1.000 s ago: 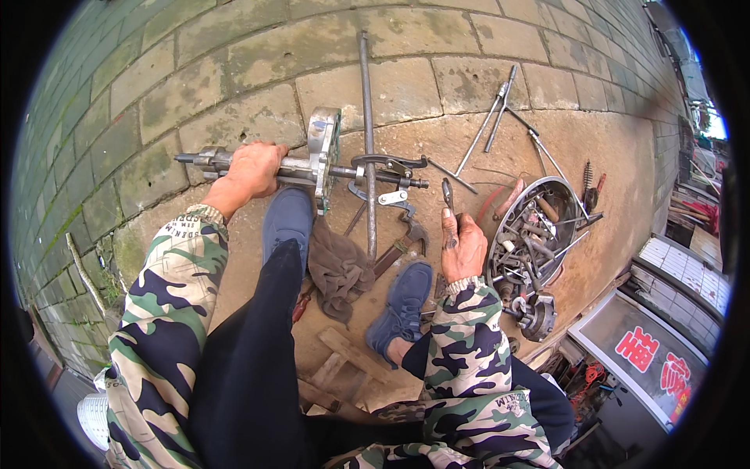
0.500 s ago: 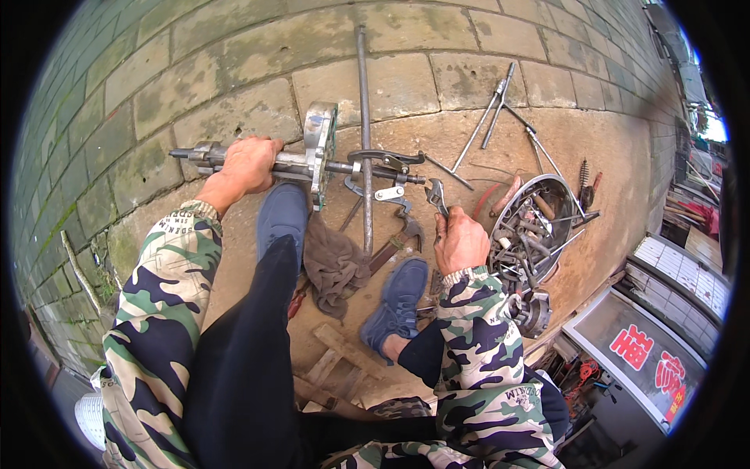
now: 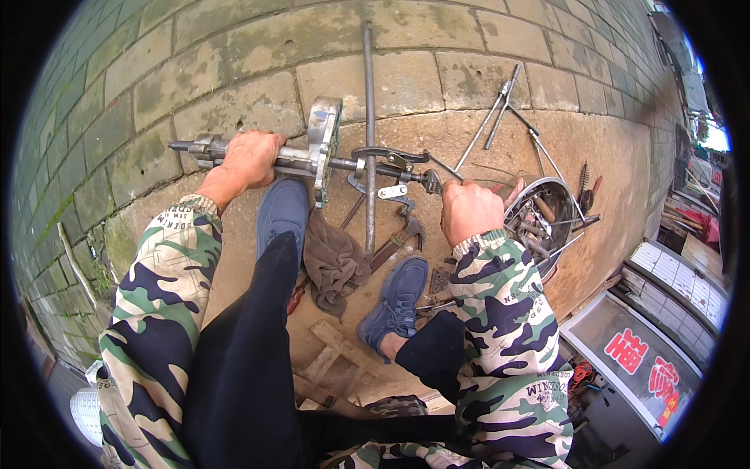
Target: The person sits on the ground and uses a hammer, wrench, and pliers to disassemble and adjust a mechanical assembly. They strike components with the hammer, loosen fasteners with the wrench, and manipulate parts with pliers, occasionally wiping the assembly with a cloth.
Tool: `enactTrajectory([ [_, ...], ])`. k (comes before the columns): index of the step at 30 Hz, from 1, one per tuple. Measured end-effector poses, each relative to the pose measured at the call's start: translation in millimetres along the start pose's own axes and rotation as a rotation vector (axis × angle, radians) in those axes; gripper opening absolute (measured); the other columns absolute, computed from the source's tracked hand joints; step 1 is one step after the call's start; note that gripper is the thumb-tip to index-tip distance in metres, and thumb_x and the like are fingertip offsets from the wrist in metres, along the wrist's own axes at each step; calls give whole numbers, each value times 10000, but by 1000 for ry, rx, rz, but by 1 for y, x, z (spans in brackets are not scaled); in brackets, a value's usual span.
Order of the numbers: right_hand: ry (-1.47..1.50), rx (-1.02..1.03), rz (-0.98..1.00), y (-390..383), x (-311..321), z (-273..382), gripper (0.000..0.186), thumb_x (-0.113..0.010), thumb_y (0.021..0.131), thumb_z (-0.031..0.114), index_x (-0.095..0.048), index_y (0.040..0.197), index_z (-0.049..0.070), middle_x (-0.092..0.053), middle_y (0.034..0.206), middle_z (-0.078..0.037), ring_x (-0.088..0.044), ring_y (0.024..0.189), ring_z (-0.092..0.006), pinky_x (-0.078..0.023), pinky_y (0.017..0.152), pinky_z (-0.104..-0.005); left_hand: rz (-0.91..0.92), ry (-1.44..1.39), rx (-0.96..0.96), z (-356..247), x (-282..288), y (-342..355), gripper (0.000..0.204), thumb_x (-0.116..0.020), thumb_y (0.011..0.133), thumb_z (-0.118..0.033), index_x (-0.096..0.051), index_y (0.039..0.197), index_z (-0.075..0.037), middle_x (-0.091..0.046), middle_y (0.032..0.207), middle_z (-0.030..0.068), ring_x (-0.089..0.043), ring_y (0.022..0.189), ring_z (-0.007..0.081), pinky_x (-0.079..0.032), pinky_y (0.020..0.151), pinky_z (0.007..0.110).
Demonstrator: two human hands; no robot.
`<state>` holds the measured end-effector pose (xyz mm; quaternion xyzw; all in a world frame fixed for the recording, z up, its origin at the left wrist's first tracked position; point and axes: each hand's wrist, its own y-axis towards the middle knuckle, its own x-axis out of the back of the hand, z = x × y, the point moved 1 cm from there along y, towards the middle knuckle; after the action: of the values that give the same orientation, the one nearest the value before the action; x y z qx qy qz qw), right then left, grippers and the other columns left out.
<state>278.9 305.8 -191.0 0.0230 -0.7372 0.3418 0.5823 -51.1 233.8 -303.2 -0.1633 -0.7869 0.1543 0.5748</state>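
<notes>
My left hand (image 3: pixel 251 159) is wrapped round a greasy metal shaft (image 3: pixel 209 148), which lies roughly level and carries an upright grey flange plate (image 3: pixel 323 129). To the plate's right, a puller (image 3: pixel 389 160) with curved black arms sits around the shaft's line, its threaded end pointing right. A long steel bar (image 3: pixel 369 86) crosses at the puller. My right hand (image 3: pixel 471 211) is closed on an adjustable wrench (image 3: pixel 430 181). The wrench's jaws are at the puller's threaded end; its handle is mostly hidden in my fist.
A metal basin (image 3: pixel 564 205) of loose parts and tools stands at the right. Beyond it lie T-handle wrenches (image 3: pixel 492 117). A brown rag (image 3: pixel 336 262), a hammer (image 3: pixel 398 241) and a wooden stool (image 3: pixel 344 352) are between or near my shoes. A sign panel (image 3: pixel 625 367) leans at lower right.
My right hand has moved up and slightly right, turning the wrench so its jaws now meet the puller's threaded end. My left hand keeps its hold on the shaft.
</notes>
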Motion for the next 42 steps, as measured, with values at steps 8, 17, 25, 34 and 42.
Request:
enactTrajectory([
  [8,-135,-54,1,-21,-23,28,295,-547,871,97,-615,1116,-52,-697,934,-180,-725,695,-283,-579,572,-376,34,-8,0,3,-2,0,276,-677,669,-47,-657,944,-40,-684,928,187,-641,940,401,-515,808,470],
  [17,89,-218,16,-14,-29,26,149,-538,874,122,-623,941,20,-688,817,-211,-694,757,-395,-551,664,-490,19,-24,11,3,0,1,256,-691,666,-67,-661,919,-40,-687,875,186,-656,904,398,-523,773,474],
  [25,516,-414,24,3,-61,14,294,-629,915,293,-636,962,3,-639,807,-319,-625,857,-513,-485,750,-550,-27,-46,-16,3,-3,1,240,-684,668,-64,-661,905,-36,-687,867,188,-661,892,400,-522,766,481],
  [34,501,-336,-61,9,-68,15,276,-650,903,264,-635,899,-11,-647,792,-292,-629,851,-493,-484,734,-535,39,-8,24,3,0,0,284,-679,667,-56,-661,949,-50,-691,910,174,-647,947,387,-514,814,470],
  [42,594,-250,-45,11,-73,5,177,-588,875,156,-583,956,-1,-639,866,-320,-608,870,-523,-476,755,-567,27,-22,30,4,-2,0,310,-681,651,-39,-658,960,-51,-692,915,173,-640,958,386,-513,825,465],
])
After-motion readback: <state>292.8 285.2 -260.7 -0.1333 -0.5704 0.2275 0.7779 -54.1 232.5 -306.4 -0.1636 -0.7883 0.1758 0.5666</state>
